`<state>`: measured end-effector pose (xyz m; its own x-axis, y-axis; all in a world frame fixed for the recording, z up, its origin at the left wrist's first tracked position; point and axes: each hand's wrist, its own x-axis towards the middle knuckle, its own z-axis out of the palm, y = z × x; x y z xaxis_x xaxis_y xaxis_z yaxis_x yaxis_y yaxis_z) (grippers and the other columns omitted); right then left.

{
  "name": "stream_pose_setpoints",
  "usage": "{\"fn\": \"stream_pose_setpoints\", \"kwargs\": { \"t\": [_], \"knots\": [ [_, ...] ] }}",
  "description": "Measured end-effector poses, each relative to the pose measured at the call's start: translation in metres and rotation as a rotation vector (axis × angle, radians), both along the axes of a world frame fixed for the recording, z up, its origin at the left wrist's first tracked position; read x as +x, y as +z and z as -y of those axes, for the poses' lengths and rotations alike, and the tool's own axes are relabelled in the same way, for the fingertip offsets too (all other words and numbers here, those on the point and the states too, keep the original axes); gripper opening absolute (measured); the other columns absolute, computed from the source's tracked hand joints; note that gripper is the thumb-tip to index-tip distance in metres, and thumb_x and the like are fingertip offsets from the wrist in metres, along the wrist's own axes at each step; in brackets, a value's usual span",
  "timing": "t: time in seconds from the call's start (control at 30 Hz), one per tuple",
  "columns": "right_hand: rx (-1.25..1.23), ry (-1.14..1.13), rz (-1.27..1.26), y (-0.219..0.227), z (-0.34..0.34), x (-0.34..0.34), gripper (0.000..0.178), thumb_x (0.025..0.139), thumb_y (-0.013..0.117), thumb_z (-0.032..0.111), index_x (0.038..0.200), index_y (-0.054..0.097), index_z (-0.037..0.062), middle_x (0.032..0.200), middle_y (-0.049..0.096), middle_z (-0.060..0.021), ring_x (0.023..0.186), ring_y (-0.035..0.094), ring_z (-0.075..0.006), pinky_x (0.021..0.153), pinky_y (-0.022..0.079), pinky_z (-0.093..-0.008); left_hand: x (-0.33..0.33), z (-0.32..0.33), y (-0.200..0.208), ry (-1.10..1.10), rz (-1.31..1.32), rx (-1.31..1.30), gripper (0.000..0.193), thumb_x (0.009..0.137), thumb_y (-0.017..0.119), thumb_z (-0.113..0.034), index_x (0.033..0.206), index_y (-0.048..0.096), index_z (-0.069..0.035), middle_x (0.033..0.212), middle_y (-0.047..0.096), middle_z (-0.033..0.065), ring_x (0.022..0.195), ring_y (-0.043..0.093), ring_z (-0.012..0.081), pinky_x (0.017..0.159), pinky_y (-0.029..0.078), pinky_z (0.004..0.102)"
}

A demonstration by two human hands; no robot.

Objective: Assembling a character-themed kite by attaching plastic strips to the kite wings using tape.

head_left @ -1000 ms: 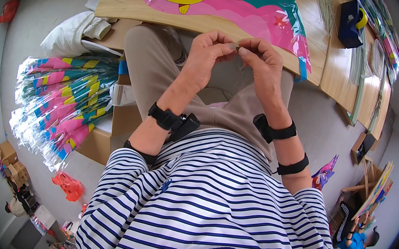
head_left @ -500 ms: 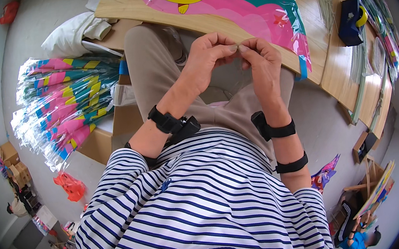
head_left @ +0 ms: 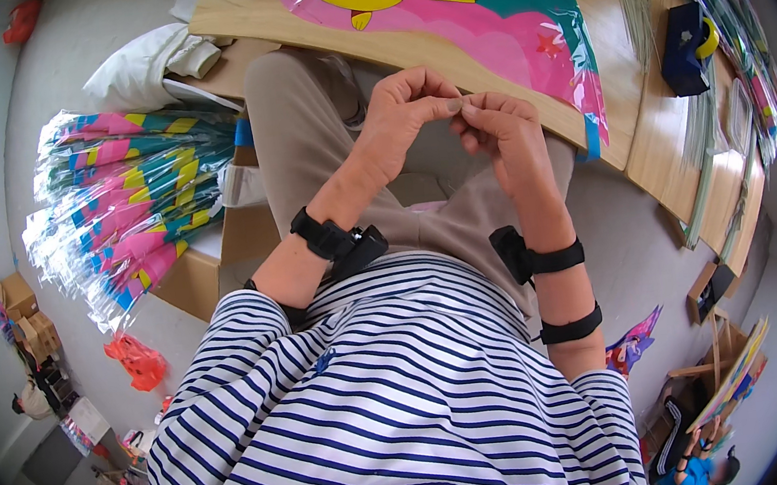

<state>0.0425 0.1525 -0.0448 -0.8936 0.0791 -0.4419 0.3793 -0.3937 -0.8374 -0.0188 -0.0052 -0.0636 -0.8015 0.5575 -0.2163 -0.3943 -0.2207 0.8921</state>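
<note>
Both my hands meet over my lap, close to the near edge of the wooden table. The thumb and fingers of my left hand (head_left: 403,125) are pinched together. My right hand (head_left: 510,133) is also closed in a pinch, its fingertips touching or almost touching the left ones. Whatever lies between the fingertips is too small to make out. Just beyond them a shiny plastic sheet (head_left: 490,47), printed pink and teal with a yellow cartoon figure, lies flat on the table (head_left: 250,10). A blue strip (head_left: 592,135) hangs at its right corner.
To my left, a bundle of folded printed plastic sheets (head_left: 141,192) sticks out of a cardboard box (head_left: 198,282). Thin rods (head_left: 627,5), a tape dispenser (head_left: 685,51) and wrapped bundles (head_left: 725,41) lie on the right. Another person (head_left: 696,472) works at the lower right.
My fingertips have shifted slightly left, and my right hand has turned a little with its fingers curled more. Both hands stay pinched together.
</note>
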Motion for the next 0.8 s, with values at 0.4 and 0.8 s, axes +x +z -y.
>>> {"fn": "stream_pose_setpoints", "kwargs": {
  "t": [0.4,0.8],
  "knots": [
    [0.444,-0.021,-0.075,-0.011,0.013,0.003,0.014,0.08,0.068,0.0,0.093,0.065,-0.0032,0.077,0.065,-0.0041,0.065,0.058,-0.0091,0.059,0.048,-0.0256,0.004,-0.003,-0.015,0.095,0.119,-0.097,0.005,0.083,0.063,-0.003,0.087,0.061,-0.002,0.079,0.061,0.0016,0.072,0.055,0.0093,0.067,0.046,0.0235],
    [1.125,-0.026,-0.515,-0.015,0.02,0.001,0.01,0.077,0.065,-0.002,0.085,0.06,0.0024,0.075,0.06,-0.0141,0.066,0.061,-0.0319,0.061,0.048,-0.0376,0.0,0.005,-0.011,0.002,0.289,-0.091,0.007,0.085,0.065,-0.012,0.088,0.064,-0.006,0.08,0.064,0.0017,0.073,0.06,0.0102,0.068,0.047,0.0243]
  ]
}}
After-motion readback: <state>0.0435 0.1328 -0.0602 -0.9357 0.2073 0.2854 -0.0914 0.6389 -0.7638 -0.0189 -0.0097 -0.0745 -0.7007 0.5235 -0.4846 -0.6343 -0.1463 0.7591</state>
